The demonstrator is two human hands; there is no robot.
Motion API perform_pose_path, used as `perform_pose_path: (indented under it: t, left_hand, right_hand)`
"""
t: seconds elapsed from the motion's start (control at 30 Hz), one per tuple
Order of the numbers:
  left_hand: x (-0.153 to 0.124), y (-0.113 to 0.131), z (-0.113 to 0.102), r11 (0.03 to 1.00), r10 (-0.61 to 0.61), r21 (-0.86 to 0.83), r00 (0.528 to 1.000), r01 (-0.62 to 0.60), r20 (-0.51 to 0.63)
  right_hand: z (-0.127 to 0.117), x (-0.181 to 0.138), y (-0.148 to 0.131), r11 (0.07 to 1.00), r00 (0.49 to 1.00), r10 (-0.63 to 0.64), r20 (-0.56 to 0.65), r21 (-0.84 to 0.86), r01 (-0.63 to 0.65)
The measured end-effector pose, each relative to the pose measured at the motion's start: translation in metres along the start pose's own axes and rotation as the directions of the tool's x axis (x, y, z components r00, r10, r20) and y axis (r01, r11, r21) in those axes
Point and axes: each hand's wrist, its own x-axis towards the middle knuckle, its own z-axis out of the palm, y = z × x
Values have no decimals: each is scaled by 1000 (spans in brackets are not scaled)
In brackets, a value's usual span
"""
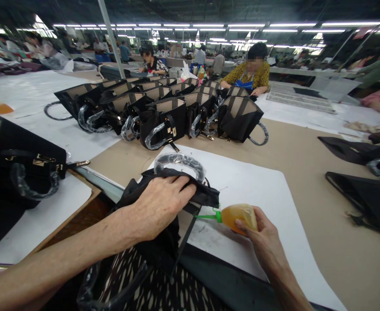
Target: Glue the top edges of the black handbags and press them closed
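Observation:
A black handbag lies tilted at the table's near edge, its plastic-wrapped handle pointing away from me. My left hand is closed on the bag's black upper part, its fingers curled over the material and the thumb hidden. In my right hand is a soft squeeze bottle of amber liquid, held sideways. Its thin green nozzle points left, with the tip at the bag's open edge beside the beige lining. A second wrapped handle hangs low, over my patterned clothing.
Several black handbags stand in rows across the table. Another bag is close on my left, and black bag pieces lie at right. White paper covers the table before me. A co-worker sits opposite. A second amber bottle lies far left.

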Motion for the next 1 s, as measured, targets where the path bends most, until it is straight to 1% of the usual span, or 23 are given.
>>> perform_pose_path:
  t: [0.13,0.23,0.33,0.53,0.63,0.83,1.0]
  left_hand:
    - [-1,1,1,1000,-6,-2,1000,6,-4]
    - [-1,1,1,1000,-5,-10,1000,5,-2]
    - [-1,2,1,1000,-9,-7,1000,9,-4]
    - [-1,2,3,1000,-10,15,1000,11,-11]
    - [-1,2,4,1000,-17,26,1000,17,-14]
    - [-2,2,3,999,-19,35,1000,18,13]
    - [-2,3,2,999,-21,39,1000,20,11]
  right_hand:
    - [1,-4,2,1000,999,22,-44,12,-22]
    - [-1,-5,6,999,998,45,-44,33,-43]
    - [-2,-4,10,997,998,56,-21,59,-54]
    - [-4,-8,12,999,998,49,33,4,-49]
    - [-2,-15,8,997,996,73,60,1,-73]
    - [10,-34,-2,995,995,89,41,41,-91]
    - [13,-45,-1,993,993,104,48,44,-106]
